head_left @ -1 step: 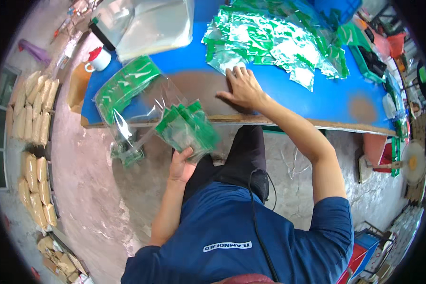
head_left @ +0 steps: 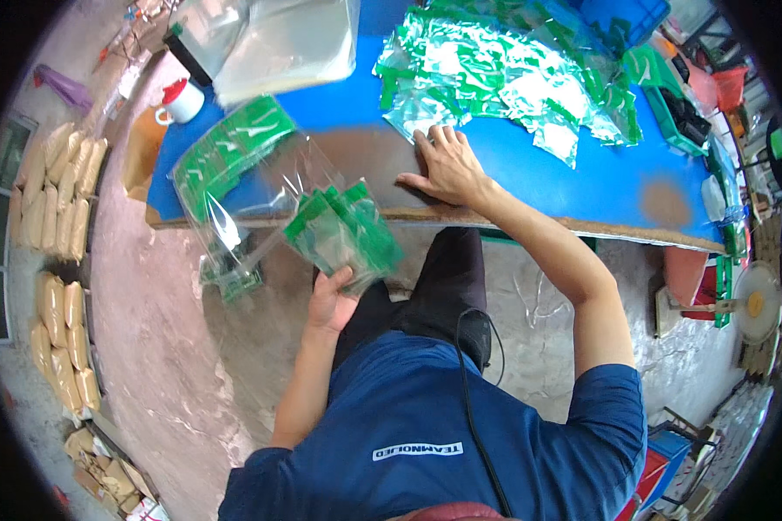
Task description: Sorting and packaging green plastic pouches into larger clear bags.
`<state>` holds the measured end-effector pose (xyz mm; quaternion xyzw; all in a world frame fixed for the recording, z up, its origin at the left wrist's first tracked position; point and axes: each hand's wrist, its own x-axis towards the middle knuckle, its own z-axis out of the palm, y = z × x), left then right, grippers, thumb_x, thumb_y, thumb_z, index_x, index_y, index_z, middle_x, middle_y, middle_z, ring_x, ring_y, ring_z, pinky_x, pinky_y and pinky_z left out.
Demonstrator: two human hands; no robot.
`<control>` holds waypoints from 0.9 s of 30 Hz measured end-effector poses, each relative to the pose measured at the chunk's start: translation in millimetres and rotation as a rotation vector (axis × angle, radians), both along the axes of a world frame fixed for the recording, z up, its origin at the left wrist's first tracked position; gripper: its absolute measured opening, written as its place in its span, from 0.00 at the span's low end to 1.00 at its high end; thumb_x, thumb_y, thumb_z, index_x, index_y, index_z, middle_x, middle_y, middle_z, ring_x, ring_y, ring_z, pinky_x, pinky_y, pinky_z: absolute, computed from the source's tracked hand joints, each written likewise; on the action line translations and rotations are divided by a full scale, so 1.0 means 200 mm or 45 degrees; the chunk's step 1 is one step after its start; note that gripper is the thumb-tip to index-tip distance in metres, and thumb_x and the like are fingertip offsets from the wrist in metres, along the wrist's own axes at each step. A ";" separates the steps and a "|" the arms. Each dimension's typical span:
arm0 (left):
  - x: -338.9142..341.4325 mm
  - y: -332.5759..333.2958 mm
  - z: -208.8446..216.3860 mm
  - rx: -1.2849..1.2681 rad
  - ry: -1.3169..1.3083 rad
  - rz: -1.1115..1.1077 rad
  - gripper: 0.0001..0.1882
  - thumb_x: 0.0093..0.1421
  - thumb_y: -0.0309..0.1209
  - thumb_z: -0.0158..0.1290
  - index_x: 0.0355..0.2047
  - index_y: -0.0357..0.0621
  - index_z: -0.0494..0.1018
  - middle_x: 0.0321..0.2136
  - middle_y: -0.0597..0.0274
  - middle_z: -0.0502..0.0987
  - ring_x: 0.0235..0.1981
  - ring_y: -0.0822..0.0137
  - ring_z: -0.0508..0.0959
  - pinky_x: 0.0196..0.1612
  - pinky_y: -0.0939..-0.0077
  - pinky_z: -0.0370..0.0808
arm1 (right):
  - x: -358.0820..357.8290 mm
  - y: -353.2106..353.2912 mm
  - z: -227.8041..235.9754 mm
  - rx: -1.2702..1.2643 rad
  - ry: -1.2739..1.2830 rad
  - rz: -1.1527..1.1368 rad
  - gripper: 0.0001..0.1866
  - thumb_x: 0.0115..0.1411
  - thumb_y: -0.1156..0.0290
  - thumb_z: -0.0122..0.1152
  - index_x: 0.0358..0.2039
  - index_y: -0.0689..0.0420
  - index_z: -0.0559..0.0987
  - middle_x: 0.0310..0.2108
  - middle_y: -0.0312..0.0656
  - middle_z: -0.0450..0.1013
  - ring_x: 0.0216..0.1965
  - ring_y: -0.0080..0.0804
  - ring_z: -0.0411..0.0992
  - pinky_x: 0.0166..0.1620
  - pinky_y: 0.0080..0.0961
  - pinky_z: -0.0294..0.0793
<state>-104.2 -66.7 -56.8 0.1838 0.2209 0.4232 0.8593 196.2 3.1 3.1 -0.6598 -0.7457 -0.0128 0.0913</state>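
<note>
My left hand (head_left: 333,302), in front of the table edge, is closed on a fanned bunch of clear plastic packets with green bands (head_left: 343,230). My right hand (head_left: 450,169) rests on the blue table with thumb and fingers apart. Its fingertips touch the near edge of a loose pile of similar shiny green-and-clear packets (head_left: 487,74). Beside the bunch, a large clear plastic bag (head_left: 274,187) hangs partly over the table edge. Within or under it lies a curved row of green packets (head_left: 235,148); I cannot tell which.
The blue table (head_left: 573,195) has worn brown patches. A stack of large clear bags (head_left: 287,48) lies at the back left, near a white mug with red on top (head_left: 181,102). A green tray (head_left: 673,117) stands at the right, a fan (head_left: 758,300) beyond the table, filled sacks (head_left: 61,191) far left.
</note>
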 end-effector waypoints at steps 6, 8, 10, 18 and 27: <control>-0.01 0.07 0.02 0.033 -0.008 0.001 0.32 0.57 0.22 0.58 0.62 0.40 0.62 0.57 0.59 0.71 0.60 0.58 0.70 0.67 0.58 0.63 | -0.03 -0.14 -0.04 0.305 0.411 0.343 0.32 0.61 0.50 0.60 0.52 0.66 0.70 0.48 0.59 0.69 0.52 0.58 0.68 0.57 0.47 0.65; -0.01 0.06 -0.02 0.047 0.022 0.003 0.32 0.58 0.21 0.58 0.62 0.40 0.62 0.57 0.58 0.70 0.60 0.57 0.70 0.66 0.57 0.63 | -0.13 -0.23 -0.03 0.108 0.710 0.545 0.24 0.62 0.59 0.59 0.51 0.64 0.71 0.47 0.57 0.72 0.49 0.58 0.70 0.54 0.47 0.70; 0.06 0.07 -0.04 0.053 0.053 0.011 0.32 0.59 0.22 0.56 0.63 0.40 0.60 0.59 0.57 0.69 0.61 0.55 0.69 0.67 0.55 0.62 | -0.18 -0.23 -0.02 -0.204 0.826 0.590 0.18 0.68 0.60 0.49 0.49 0.61 0.74 0.44 0.59 0.73 0.49 0.58 0.71 0.52 0.48 0.71; 0.02 -0.02 -0.03 -0.008 -0.012 -0.055 0.36 0.54 0.21 0.58 0.64 0.40 0.60 0.60 0.54 0.69 0.62 0.51 0.68 0.68 0.52 0.61 | 0.08 0.19 -0.09 0.178 0.150 0.077 0.41 0.59 0.36 0.54 0.49 0.69 0.72 0.54 0.63 0.64 0.64 0.60 0.55 0.66 0.54 0.53; 0.10 0.09 -0.08 -0.116 -0.119 -0.067 0.30 0.59 0.22 0.57 0.62 0.41 0.63 0.59 0.55 0.70 0.61 0.53 0.70 0.65 0.52 0.66 | -0.12 -0.22 -0.09 0.182 0.421 0.314 0.16 0.62 0.60 0.58 0.42 0.60 0.76 0.51 0.50 0.72 0.55 0.51 0.68 0.60 0.43 0.65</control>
